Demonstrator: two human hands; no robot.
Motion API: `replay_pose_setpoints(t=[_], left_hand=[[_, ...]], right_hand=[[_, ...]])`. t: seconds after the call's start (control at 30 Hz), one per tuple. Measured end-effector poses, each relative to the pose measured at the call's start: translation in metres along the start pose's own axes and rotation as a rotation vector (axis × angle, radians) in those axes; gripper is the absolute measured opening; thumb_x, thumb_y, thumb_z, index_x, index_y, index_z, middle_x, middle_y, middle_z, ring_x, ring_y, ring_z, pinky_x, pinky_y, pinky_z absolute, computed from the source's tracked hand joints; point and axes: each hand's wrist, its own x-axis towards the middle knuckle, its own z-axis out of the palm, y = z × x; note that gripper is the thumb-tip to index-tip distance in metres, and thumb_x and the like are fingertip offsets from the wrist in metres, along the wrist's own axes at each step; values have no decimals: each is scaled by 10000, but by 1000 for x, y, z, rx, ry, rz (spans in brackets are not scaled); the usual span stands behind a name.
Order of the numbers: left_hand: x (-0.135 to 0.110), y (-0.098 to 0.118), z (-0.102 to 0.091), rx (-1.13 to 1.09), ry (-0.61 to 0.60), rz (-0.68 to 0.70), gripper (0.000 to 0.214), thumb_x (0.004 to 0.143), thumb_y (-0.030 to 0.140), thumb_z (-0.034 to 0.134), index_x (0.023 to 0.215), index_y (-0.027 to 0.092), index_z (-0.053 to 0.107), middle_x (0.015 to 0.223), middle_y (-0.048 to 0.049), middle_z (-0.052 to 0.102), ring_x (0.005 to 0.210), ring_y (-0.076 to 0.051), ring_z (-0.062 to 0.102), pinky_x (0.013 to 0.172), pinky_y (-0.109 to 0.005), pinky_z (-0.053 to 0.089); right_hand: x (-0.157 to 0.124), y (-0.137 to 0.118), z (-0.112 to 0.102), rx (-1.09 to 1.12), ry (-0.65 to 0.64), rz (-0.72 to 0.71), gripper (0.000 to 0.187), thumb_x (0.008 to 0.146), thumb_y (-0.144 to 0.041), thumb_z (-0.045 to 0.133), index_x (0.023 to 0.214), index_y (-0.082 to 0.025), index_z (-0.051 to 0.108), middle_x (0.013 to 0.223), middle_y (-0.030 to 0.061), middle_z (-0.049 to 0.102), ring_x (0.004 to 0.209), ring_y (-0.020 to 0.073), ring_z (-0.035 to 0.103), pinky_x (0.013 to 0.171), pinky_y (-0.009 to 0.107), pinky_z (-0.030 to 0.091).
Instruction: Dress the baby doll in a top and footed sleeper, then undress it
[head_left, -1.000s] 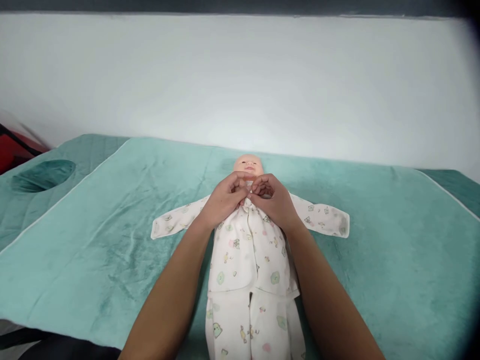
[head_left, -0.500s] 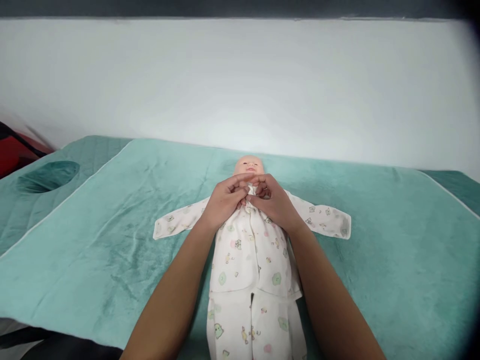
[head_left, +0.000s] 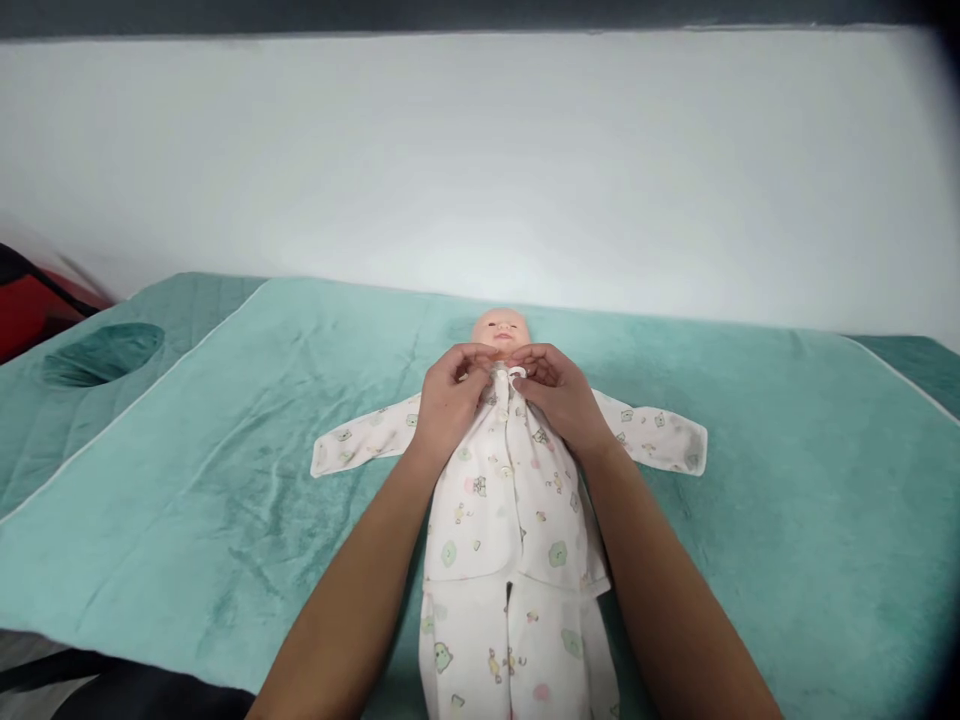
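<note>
A baby doll (head_left: 501, 322) lies on its back, head toward the wall. It wears a white jacket (head_left: 480, 520) printed with small animals, sleeves spread out to both sides, and matching trousers (head_left: 469, 640). At the doll's neck, my left hand (head_left: 454, 395) is closed, thumb and fingers pinching the left side of the jacket's collar. My right hand (head_left: 555, 390) pinches the collar's other edge, where a bit of white trim shows by the fingertips. A small gap parts the two hands. The jacket's front edges meet down the middle below them.
A green velvety cover (head_left: 225, 450) is spread over the bed under the doll. At the far left is an oval hole (head_left: 105, 355) in the bed's padding. A white wall (head_left: 480, 170) stands behind, with a red and black object (head_left: 37, 300) at the left edge.
My hands were together at the collar and have drawn slightly apart, uncovering the top of the jacket's front. The doll lies as before; the view has shifted a little.
</note>
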Motion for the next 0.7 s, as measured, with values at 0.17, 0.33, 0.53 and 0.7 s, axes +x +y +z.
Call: replay_pose_setpoints(t=[0.17, 0.33, 0.53, 0.7], left_hand=[[-2, 2, 0, 266, -46, 74, 156, 825, 334, 627, 878, 214, 712, 901, -18, 657, 753, -135, 551, 712, -272, 435], [-1, 0, -5, 178, -102, -6, 161, 786, 350, 684, 843, 199, 686, 805, -9, 644, 702, -135, 540, 668, -269, 422], [-1, 2, -12, -197, -116, -114, 196, 779, 366, 718, 825, 178, 691, 679, 18, 574, 610, -94, 468, 586, -231, 360], [-1, 3, -11, -295, -136, -152, 192, 745, 333, 758, 827, 161, 734, 700, 2, 612, 620, -88, 482, 600, -228, 376]], right_hand=[[-1, -7, -6, -73, 89, 149, 239, 776, -414, 664, 912, -226, 606, 773, -9, 634, 709, 154, 575, 653, 278, 451], [-6, -18, -9, -378, 51, 175, 374, 822, -522, 600, 637, -201, 547, 594, -26, 515, 567, 123, 423, 543, 270, 328], [-9, -17, 8, -352, 104, 125, 242, 807, -388, 611, 663, -195, 600, 625, -38, 497, 608, 118, 410, 564, 253, 318], [-8, -14, 11, -155, 141, 106, 187, 805, -364, 609, 747, -194, 660, 700, -18, 598, 621, 120, 467, 596, 252, 363]])
